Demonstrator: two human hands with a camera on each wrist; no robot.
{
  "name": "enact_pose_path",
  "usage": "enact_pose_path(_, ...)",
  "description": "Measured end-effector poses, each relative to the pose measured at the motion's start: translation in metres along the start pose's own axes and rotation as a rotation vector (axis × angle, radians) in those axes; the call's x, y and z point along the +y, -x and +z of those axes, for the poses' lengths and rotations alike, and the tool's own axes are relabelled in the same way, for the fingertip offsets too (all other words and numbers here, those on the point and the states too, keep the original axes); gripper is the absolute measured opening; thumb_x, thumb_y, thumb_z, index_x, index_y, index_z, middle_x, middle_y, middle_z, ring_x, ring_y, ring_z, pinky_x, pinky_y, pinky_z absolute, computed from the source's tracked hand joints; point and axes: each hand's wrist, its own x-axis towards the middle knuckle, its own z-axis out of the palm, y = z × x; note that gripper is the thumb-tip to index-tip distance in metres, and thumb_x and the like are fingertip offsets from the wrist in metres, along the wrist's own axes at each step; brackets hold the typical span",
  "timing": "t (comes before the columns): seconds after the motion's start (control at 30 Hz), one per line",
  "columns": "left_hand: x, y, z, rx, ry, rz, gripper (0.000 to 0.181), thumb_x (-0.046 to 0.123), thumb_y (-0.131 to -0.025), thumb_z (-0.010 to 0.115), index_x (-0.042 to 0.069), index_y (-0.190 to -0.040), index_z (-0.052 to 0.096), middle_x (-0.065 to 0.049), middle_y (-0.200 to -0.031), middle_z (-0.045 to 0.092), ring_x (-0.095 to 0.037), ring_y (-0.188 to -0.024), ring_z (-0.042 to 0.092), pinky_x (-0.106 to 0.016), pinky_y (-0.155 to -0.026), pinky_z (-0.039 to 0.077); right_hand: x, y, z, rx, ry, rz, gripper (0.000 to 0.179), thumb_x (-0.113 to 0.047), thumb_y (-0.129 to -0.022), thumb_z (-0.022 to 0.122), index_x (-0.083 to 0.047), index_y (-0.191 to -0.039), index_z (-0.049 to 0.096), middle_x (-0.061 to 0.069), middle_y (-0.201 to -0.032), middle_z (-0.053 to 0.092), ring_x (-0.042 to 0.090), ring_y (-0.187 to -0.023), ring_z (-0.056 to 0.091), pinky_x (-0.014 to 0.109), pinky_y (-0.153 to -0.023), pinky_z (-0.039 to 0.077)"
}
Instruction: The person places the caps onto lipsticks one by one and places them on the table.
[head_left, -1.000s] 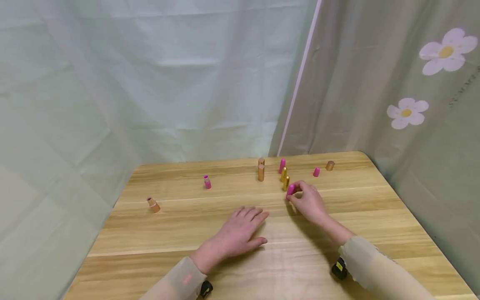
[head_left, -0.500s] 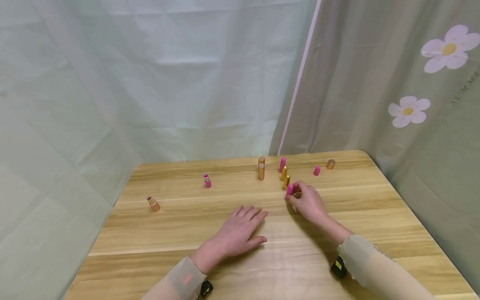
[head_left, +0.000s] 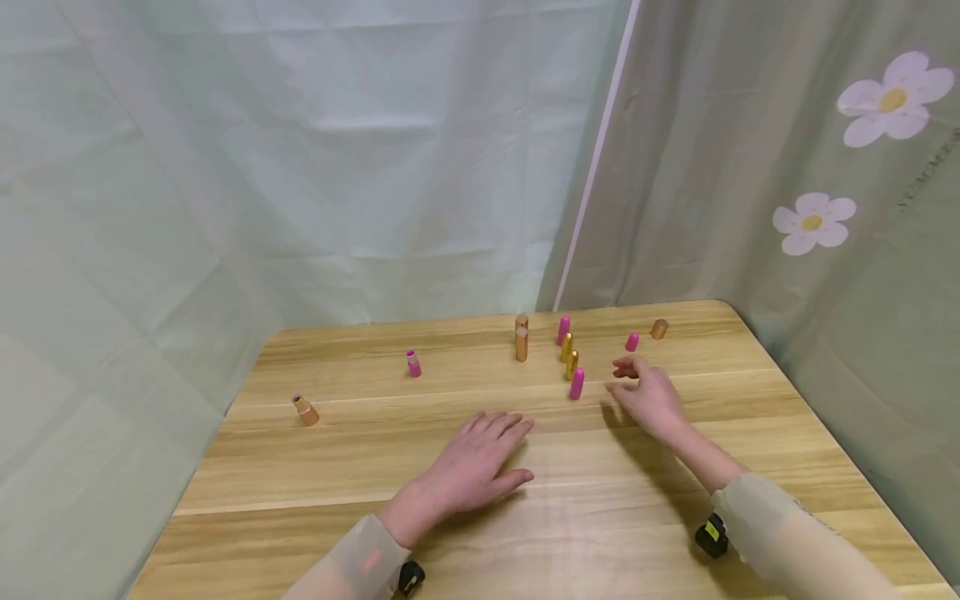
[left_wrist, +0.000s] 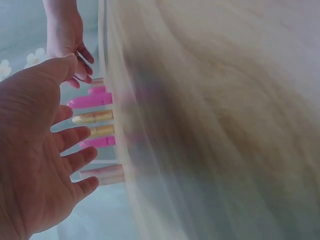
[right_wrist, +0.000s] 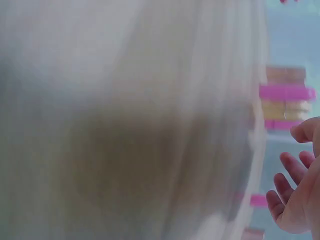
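My right hand (head_left: 648,396) hovers over the table with its thumb and fingers parted, holding nothing. Just left of it stands a bright pink lipstick tube (head_left: 577,384) with a rounded top, apart from the fingertips. Behind that tube, two gold lipstick tubes (head_left: 572,366) and another pink tube (head_left: 563,331) make a slanting row going back. My left hand (head_left: 476,467) lies palm down near the table's middle, fingers straight and thumb out to the side. In the left wrist view the same row of tubes (left_wrist: 91,101) shows beyond the left fingers.
Two copper-coloured tubes (head_left: 522,344) stand one behind the other at the back. A small pink cap (head_left: 632,342) and a copper cap (head_left: 660,329) are at back right. Farther left stand an uncapped pink base (head_left: 414,364) and an uncapped copper base (head_left: 306,410). Curtains surround the wooden table (head_left: 360,467).
My right hand has let go of the front pink tube and moved right, away from it. The tube stays upright at the near end of the row. The left hand has stayed put.
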Motion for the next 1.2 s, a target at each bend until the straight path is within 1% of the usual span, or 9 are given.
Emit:
enact_pose_path(0.03, 0.001, 0.000, -0.001, 0.003, 0.010, 0.005, 0.073, 0.056, -0.102, 0.053, 0.015, -0.160, 0.034, -0.007, -0.159, 0.041, -0.029, -0.146, 0.036, -0.052, -0.121, 0.023, 0.002, -0.001, -0.006, 0.011, 0.017, 0.007, 0.043, -0.017, -0.096, 0.072, 0.002, -0.132, 0.058, 0.020, -0.119, 0.070, 0.042, -0.118, 0.060, 0.059, -0.101, 0.043)
enact_pose_path(0.23, 0.007, -0.007, -0.008, 0.028, 0.028, 0.043, 0.073, 0.055, -0.102, 0.053, 0.015, -0.160, 0.034, -0.008, -0.160, 0.040, -0.030, -0.146, 0.036, -0.053, -0.121, 0.023, 0.011, -0.008, -0.036, 0.055, 0.058, 0.056, 0.045, -0.020, -0.098, 0.067, 0.003, -0.136, 0.056, 0.023, -0.122, 0.068, 0.044, -0.120, 0.058, 0.059, -0.096, 0.043)
enact_pose_path(0.33, 0.011, -0.012, -0.010, 0.039, 0.025, 0.053, 0.072, 0.055, -0.102, 0.054, 0.016, -0.160, 0.036, -0.007, -0.159, 0.040, -0.029, -0.146, 0.037, -0.052, -0.121, 0.024, 0.015, -0.012, -0.044, 0.066, 0.058, 0.078, 0.046, -0.021, -0.099, 0.065, 0.004, -0.137, 0.056, 0.024, -0.123, 0.067, 0.045, -0.121, 0.057, 0.059, -0.095, 0.044)
enact_pose_path(0.43, 0.017, -0.018, -0.012, 0.039, 0.026, 0.059, 0.072, 0.054, -0.102, 0.055, 0.016, -0.159, 0.036, -0.006, -0.159, 0.041, -0.027, -0.145, 0.037, -0.049, -0.122, 0.024, 0.018, -0.018, -0.048, 0.059, 0.049, 0.116, 0.048, -0.024, -0.100, 0.064, 0.003, -0.139, 0.055, 0.024, -0.127, 0.066, 0.044, -0.123, 0.056, 0.058, -0.097, 0.043)
enact_pose_path(0.57, 0.029, -0.030, -0.012, 0.026, 0.014, 0.070, 0.072, 0.056, -0.102, 0.053, 0.018, -0.160, 0.034, -0.005, -0.159, 0.040, -0.025, -0.145, 0.037, -0.045, -0.122, 0.025, 0.024, -0.027, -0.047, 0.036, 0.042, 0.170, 0.052, -0.025, -0.100, 0.063, 0.002, -0.142, 0.052, 0.024, -0.132, 0.063, 0.044, -0.127, 0.053, 0.058, -0.102, 0.041)
enact_pose_path(0.67, 0.040, -0.040, -0.011, 0.020, -0.001, 0.091, 0.072, 0.058, -0.102, 0.051, 0.019, -0.160, 0.034, -0.004, -0.159, 0.040, -0.024, -0.145, 0.037, -0.043, -0.121, 0.026, 0.029, -0.036, -0.044, 0.023, 0.055, 0.187, 0.053, -0.025, -0.099, 0.062, 0.004, -0.142, 0.052, 0.025, -0.134, 0.061, 0.045, -0.127, 0.053, 0.058, -0.103, 0.041)
enact_pose_path(0.9, 0.059, -0.062, 0.001, 0.004, -0.088, 0.129, 0.073, 0.060, -0.102, 0.049, 0.019, -0.160, 0.035, -0.002, -0.157, 0.042, -0.023, -0.144, 0.039, -0.042, -0.120, 0.029, 0.039, -0.055, -0.035, 0.015, 0.081, 0.216, 0.055, -0.027, -0.100, 0.062, 0.006, -0.142, 0.051, 0.028, -0.136, 0.058, 0.047, -0.125, 0.053, 0.059, -0.102, 0.041)
enact_pose_path(1.0, 0.065, -0.066, 0.007, -0.010, -0.124, 0.139, 0.072, 0.061, -0.102, 0.048, 0.020, -0.160, 0.036, -0.002, -0.157, 0.043, -0.024, -0.143, 0.040, -0.043, -0.119, 0.031, 0.043, -0.060, -0.031, 0.015, 0.096, 0.227, 0.053, -0.027, -0.100, 0.063, 0.007, -0.140, 0.052, 0.029, -0.134, 0.060, 0.047, -0.122, 0.056, 0.058, -0.100, 0.043)
enact_pose_path(1.2, 0.068, -0.064, 0.015, -0.047, -0.134, 0.124, 0.071, 0.062, -0.102, 0.046, 0.023, -0.160, 0.036, 0.001, -0.157, 0.043, -0.021, -0.144, 0.039, -0.042, -0.119, 0.030, 0.044, -0.067, -0.024, 0.023, 0.120, 0.230, 0.053, -0.030, -0.099, 0.064, 0.006, -0.137, 0.055, 0.027, -0.132, 0.062, 0.046, -0.120, 0.058, 0.056, -0.098, 0.044)
